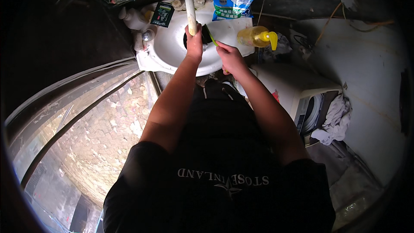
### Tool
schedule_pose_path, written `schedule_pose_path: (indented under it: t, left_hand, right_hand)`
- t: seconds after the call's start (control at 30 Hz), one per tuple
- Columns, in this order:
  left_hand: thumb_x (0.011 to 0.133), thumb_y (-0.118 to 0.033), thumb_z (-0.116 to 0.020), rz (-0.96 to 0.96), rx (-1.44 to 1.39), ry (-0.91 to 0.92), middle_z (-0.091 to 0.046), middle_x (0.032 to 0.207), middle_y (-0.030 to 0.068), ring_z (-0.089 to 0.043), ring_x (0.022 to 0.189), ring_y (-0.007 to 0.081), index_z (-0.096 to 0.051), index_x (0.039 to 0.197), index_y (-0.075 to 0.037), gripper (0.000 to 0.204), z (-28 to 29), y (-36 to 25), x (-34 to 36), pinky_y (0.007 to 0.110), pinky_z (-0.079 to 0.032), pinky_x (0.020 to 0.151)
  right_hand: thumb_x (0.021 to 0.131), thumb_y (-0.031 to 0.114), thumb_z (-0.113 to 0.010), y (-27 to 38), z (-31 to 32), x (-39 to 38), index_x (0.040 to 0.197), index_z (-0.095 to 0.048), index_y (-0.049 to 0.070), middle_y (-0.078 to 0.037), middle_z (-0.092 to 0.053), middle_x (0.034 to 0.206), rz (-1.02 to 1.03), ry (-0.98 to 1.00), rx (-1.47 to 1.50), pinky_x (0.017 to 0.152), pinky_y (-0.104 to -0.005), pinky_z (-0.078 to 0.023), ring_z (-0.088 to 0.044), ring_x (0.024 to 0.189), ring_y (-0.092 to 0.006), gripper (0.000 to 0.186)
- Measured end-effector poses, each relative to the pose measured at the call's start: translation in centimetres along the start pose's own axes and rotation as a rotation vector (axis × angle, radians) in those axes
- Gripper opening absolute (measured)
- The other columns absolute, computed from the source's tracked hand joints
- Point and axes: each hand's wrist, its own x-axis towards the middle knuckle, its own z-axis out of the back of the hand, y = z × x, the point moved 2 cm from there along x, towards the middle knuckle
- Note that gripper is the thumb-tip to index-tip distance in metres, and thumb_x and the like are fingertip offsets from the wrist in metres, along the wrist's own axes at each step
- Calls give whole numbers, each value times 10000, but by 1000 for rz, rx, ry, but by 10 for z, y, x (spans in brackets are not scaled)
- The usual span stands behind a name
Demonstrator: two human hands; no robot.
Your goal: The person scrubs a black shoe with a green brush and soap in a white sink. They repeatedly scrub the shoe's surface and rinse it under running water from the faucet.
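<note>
My left hand is over the white sink basin, closed on a dark object whose kind I cannot make out. A pale faucet spout reaches toward me, its end overlapping the left hand. My right hand is closed around a thin bright-green handle at the basin's right side. The handle's far end runs up against the dark object. Most of the fingers of my left hand are hidden.
Right of the basin lies a yellow pump bottle. On the back rim stand a blue detergent bag and a dark green packet. A white bottle is at left. An open-fronted washing machine with white cloth sits at right.
</note>
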Motion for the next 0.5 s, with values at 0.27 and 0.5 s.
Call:
schedule_pose_path:
  t: [0.27,0.5]
  left_hand:
    - [979,-486,-646,-14,-221,-91,-545,1160,29,-474,1006,136,-413,1416,-133,608,-7,-8,-7,300,-415,905]
    - [1005,-502,-596,-4,-107,43,-513,1246,59,-472,1090,178,-389,1450,-125,619,7,-3,-4,324,-395,997]
  right_hand:
    - [1045,284,-555,-7,-3,13,1449,-582,140,-31,-567,665,48,44,-97,413,-322,-438,-476,398,-127,430]
    - [1039,268,-563,-6,-12,10,1455,-577,138,4,-502,612,-3,-16,-101,408,-318,-409,-431,407,-121,437]
